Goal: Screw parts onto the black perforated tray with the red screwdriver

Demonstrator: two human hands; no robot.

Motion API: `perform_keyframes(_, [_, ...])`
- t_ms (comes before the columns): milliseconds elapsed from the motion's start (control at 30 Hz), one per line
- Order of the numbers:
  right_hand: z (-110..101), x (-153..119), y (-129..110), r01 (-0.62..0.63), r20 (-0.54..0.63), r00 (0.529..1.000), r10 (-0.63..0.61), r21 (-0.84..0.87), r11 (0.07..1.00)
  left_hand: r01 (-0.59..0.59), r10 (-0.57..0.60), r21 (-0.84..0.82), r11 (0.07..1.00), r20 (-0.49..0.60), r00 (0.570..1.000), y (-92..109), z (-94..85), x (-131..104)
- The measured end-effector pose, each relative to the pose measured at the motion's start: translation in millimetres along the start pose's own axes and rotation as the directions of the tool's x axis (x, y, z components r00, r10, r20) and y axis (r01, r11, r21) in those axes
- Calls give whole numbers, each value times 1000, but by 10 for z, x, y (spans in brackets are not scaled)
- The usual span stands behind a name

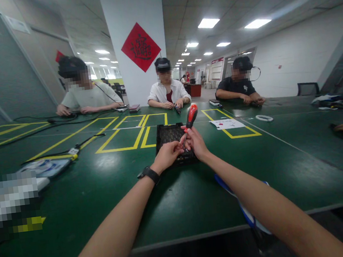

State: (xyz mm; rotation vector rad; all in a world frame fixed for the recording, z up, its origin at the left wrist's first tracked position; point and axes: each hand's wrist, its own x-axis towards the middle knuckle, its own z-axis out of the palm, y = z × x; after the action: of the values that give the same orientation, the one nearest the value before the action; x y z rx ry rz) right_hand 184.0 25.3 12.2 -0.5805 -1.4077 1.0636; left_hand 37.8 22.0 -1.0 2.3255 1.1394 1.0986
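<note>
Right hand (197,145) closed around the screwdriver (192,116) — its red-and-black handle leaning up above my fingers — while my left hand (169,154) bends in beside the shaft, pinching or not I cannot tell, over the black tray (172,133)

Open bench (88,188) either side of a black tray (159,137).
Left hand (168,153), right hand (199,144) and slanting screwdriver (191,117) block the space above it; a cable (98,136) lies farther left, paper (229,124) to the right.
</note>
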Motion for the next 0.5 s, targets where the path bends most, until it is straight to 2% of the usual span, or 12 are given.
perform_keyframes(300, [4, -8, 13, 24, -24, 999, -24, -14, 1000, 3, -2, -86, 996, 9, 1000, -10, 27, 12])
perform_keyframes(500, [8, -17, 3, 23, 4, 1000, -23, -16, 1000, 7, -7, -17, 1000, -8, 1000, -32, 32, -3])
